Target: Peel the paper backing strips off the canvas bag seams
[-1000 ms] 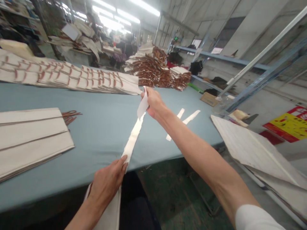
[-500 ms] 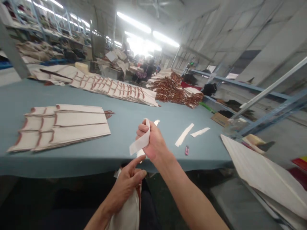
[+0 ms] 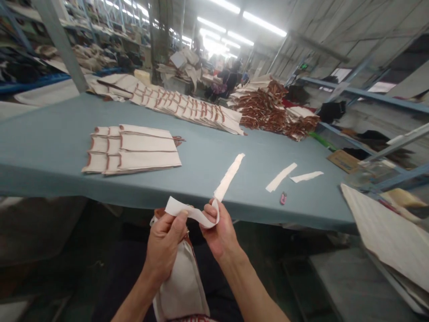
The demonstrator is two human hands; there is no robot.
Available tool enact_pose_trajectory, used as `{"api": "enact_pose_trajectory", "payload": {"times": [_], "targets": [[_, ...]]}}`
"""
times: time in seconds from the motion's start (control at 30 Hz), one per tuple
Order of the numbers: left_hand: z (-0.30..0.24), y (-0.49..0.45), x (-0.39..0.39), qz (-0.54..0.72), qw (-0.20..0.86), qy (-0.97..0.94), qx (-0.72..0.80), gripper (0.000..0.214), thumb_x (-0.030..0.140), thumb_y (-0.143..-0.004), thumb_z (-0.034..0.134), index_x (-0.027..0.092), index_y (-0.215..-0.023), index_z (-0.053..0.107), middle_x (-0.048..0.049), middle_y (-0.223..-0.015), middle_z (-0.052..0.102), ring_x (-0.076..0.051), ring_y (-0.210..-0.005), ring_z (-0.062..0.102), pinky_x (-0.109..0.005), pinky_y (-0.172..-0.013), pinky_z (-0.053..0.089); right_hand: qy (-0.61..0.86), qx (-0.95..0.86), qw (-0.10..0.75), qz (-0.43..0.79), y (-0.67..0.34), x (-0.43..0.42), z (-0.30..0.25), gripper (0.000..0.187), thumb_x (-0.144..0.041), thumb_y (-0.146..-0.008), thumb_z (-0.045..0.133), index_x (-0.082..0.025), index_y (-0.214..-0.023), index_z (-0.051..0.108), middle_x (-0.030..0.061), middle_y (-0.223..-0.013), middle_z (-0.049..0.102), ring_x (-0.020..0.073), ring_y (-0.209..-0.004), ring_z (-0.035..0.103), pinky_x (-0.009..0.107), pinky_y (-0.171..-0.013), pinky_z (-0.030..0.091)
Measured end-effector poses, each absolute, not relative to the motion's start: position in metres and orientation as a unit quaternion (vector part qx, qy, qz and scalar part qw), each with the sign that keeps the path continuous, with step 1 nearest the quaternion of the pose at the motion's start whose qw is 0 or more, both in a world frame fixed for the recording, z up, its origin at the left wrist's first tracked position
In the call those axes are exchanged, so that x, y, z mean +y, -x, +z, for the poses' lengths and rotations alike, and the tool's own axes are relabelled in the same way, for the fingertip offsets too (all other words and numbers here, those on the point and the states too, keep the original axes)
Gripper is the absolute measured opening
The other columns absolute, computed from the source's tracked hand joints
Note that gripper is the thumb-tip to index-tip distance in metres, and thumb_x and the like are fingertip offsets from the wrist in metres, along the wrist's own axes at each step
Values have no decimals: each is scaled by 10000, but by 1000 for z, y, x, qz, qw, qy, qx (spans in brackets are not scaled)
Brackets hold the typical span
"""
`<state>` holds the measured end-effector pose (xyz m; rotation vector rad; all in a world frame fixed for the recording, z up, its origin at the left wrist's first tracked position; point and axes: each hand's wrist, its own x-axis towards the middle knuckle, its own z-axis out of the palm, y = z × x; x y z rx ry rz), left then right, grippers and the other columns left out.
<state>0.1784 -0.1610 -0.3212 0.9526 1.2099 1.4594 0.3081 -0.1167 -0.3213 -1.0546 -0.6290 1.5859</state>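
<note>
A white paper-like strip (image 3: 197, 214) stretches between my two hands above my lap. My left hand (image 3: 166, 239) pinches it near its left end. At the other end, my right hand (image 3: 219, 226) has its fingers curled round the strip, which bends up over them. Below my left hand, a cream fabric piece with brown edging (image 3: 181, 281) lies across my lap, partly hidden by that hand. Just beyond my right hand, a stack of white strips (image 3: 229, 176) rests on the table's near side.
On the blue-covered table (image 3: 208, 156) lie folded cream pieces with brown trim (image 3: 144, 150), two loose white strips (image 3: 281, 177) and a small pink tool (image 3: 283, 198). Behind are a long row of cream pieces (image 3: 181, 105) and a brown-edged heap (image 3: 268, 105). A large pale board (image 3: 382, 241) stands right.
My left hand has risen from the fabric piece and taken hold of the strip's free end. My right hand has come lower and nearer, and the view has turned left.
</note>
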Motion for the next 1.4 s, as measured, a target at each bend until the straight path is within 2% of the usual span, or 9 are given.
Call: {"api": "enact_pose_trajectory", "payload": {"times": [0.17, 0.3, 0.47, 0.67, 0.83, 1.0, 1.07, 1.17, 1.4], "targets": [[-299, -149, -188, 547, 414, -493, 535, 290, 442, -789, 848, 214, -625, 780, 11, -560, 695, -160, -523, 577, -263, -542, 433, 518, -393, 420, 633, -309, -139, -376, 493, -662, -864, 809, -234, -774, 582, -53, -571, 561, 130, -505, 512, 246, -492, 448], [-294, -143, -196, 513, 332, -572, 547, 359, 413, -876, 744, 226, -570, 761, 23, -485, 647, -145, -430, 537, -255, -486, 419, 557, -475, 426, 531, -334, -148, -366, 401, -627, -941, 768, -230, -989, 733, 24, -896, 780, 197, -854, 685, 323, -807, 559], [-299, -145, -194, 497, 301, -593, 557, 407, 394, -907, 704, 213, -542, 711, 25, -477, 619, -141, -431, 547, -247, -472, 390, 457, -636, 415, 463, -333, -153, -305, 361, -546, -978, 737, -245, -1171, 789, 70, -1185, 818, 260, -1141, 715, 415, -1051, 512], [-301, -147, -196, 495, 307, -586, 562, 388, 366, -895, 700, 208, -544, 658, 40, -472, 555, -121, -433, 501, -248, -476, 375, 365, -677, 440, 464, -302, -150, -282, 151, -378, -1003, 722, -232, -989, 761, 50, -1018, 818, 212, -963, 728, 371, -909, 556], [-315, -139, -205, 530, 323, -497, 606, 375, 520, -1102, 502, 210, -1053, 708, 73, -590, 552, -149, -484, 513, -244, -480, 435, 387, -536, 509, 551, -300, -142, -297, 271, -481, -1041, 685, -235, -927, 677, -5, -799, 721, 150, -677, 625, 295, -679, 534], [-328, -124, -209, 528, 292, -446, 661, 449, 510, -1143, 430, 256, -788, 530, 42, -652, 560, -140, -525, 517, -235, -464, 409, 416, -605, 422, 532, -314, -172, -324, 241, -382, -1060, 672, -227, -876, 667, 0, -801, 709, 141, -658, 601, 280, -636, 479], [-330, -121, -208, 524, 281, -433, 678, 487, 503, -1139, 418, 264, -720, 486, 37, -643, 542, -142, -536, 502, -246, -494, 429, 385, -669, 392, 500, -317, -194, -333, 162, -263, -1057, 662, -227, -900, 685, 55, -997, 804, 191, -914, 753, 317, -821, 564], [-336, -118, -205, 521, 272, -411, 697, 528, 535, -1140, 339, 272, -703, 474, 30, -637, 527, -158, -554, 495, -268, -531, 455, 358, -726, 363, 461, -316, -220, -347, 111, -153, -1022, 690, -231, -943, 697, 111, -1250, 828, 259, -1304, 752, 378, -1075, 562], [-347, -88, -218, 430, 300, -451, 722, 637, 651, -1116, 338, 254, -694, 602, -7, -612, 625, -201, -578, 599, -310, -559, 485, 371, -763, 338, 408, -299, -233, -386, 165, -125, -1019, 644, -238, -898, 631, 45, -937, 770, 211, -894, 730, 330, -830, 532]]}}
